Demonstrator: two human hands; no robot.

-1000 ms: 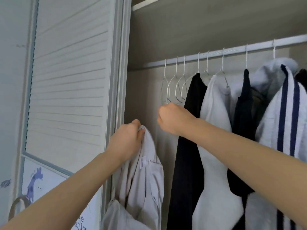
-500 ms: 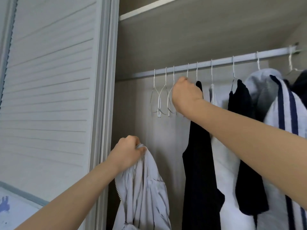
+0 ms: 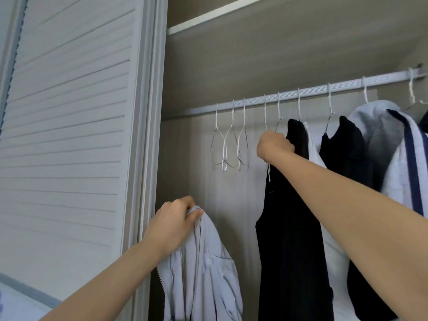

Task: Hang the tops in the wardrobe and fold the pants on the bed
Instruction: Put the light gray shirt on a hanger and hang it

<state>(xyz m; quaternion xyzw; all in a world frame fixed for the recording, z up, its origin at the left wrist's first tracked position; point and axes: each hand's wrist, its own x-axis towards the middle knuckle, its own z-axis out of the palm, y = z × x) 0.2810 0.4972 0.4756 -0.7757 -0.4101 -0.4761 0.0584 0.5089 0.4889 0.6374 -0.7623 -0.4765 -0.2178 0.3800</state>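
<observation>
Gripping a bare hanger [image 3: 266,119] on the rail [image 3: 301,92], the right hand [image 3: 274,145] sits up and right of the pale shirt [image 3: 203,262], which hangs long-axis down, bunched in the left hand [image 3: 172,224].

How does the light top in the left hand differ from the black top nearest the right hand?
The light grey-blue top is off the rail, bunched and gripped at its upper edge by the left hand; the black top hangs on a hanger from the rail. The light top droops crumpled, the black top falls straight. The light top shows a zipper edge; none is visible on the black top. Both are tops inside the wardrobe opening.
</observation>
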